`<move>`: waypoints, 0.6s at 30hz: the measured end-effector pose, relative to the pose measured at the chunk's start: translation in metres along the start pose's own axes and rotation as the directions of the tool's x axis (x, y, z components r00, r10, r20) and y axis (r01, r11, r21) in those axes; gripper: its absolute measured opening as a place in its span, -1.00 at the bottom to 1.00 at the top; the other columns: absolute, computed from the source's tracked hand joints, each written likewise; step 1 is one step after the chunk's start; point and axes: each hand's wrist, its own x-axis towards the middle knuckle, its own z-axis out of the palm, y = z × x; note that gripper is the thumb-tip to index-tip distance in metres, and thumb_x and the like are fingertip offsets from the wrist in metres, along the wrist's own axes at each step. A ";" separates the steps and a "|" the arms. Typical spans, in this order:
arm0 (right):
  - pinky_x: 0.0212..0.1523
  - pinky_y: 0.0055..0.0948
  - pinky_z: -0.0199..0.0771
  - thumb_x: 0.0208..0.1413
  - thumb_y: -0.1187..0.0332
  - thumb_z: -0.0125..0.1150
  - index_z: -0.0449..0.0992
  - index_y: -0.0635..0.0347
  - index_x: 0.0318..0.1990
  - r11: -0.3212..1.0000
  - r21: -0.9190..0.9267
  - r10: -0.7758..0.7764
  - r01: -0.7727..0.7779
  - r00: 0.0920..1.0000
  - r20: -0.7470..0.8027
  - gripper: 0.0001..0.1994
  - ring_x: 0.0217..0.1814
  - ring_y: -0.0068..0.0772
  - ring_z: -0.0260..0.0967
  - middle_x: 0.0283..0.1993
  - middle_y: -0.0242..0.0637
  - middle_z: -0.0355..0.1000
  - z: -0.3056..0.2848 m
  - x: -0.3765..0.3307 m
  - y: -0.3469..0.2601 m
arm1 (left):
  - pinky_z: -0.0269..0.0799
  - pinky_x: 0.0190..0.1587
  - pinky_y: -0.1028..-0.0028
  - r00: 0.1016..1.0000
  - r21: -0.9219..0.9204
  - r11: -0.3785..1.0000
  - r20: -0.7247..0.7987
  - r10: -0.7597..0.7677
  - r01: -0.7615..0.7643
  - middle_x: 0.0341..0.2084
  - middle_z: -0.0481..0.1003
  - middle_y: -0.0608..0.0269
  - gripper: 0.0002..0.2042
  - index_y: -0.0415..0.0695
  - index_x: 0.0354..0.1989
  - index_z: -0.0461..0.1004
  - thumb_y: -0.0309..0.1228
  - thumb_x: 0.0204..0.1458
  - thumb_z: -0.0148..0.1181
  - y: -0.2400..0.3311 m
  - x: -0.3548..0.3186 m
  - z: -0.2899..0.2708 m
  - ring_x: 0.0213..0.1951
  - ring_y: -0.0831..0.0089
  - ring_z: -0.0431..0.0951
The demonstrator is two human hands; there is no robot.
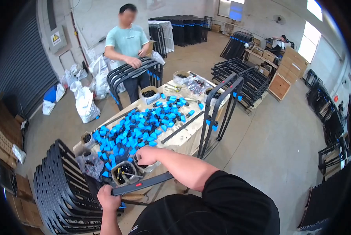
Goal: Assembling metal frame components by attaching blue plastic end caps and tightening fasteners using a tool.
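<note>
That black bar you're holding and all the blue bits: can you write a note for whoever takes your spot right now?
Left hand: gripping the near end of the black bar.
Right hand: closed, over a small tub at the table's near edge; I cannot tell what it holds.
Blue caps: heaped loose across the table.
Black frames: stacked at the left.
A co-worker handles another frame across the table.
Done: bar picked up. Left: no blue cap shows on the bar.
</note>
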 end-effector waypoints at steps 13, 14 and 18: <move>-0.17 -0.29 0.48 0.15 0.02 0.28 0.60 0.28 -0.18 0.809 0.587 0.487 -0.040 0.605 -0.630 -0.58 -0.24 -0.25 0.51 -0.29 -0.10 0.57 -0.009 -0.335 0.261 | 0.40 -0.38 0.05 0.986 0.140 0.985 0.142 0.084 -0.104 -0.59 0.45 0.01 -0.73 -0.16 -0.61 0.36 -0.39 -0.31 0.42 0.251 0.079 0.061 -0.47 -0.08 0.50; -0.18 -0.32 0.47 0.16 0.02 0.28 0.60 0.29 -0.23 0.654 0.755 0.597 0.038 0.588 -0.546 -0.58 -0.26 -0.33 0.47 -0.31 -0.14 0.55 0.012 -0.350 0.288 | 0.41 -0.37 0.04 0.981 0.176 0.981 0.187 0.047 -0.081 -0.58 0.46 0.00 -0.73 -0.16 -0.61 0.37 -0.37 -0.29 0.41 0.277 0.088 0.071 -0.46 -0.09 0.51; -0.31 -0.31 0.40 0.18 0.05 0.27 0.57 0.32 -0.40 0.545 0.816 0.729 0.192 0.372 -0.574 -0.58 -0.41 -0.43 0.35 -0.49 -0.28 0.45 0.021 -0.378 0.355 | 0.49 -0.28 0.07 0.926 0.211 0.977 0.372 -0.065 -0.017 -0.51 0.53 -0.10 -0.76 -0.20 -0.53 0.47 -0.30 -0.19 0.37 0.363 0.121 0.107 -0.36 -0.10 0.58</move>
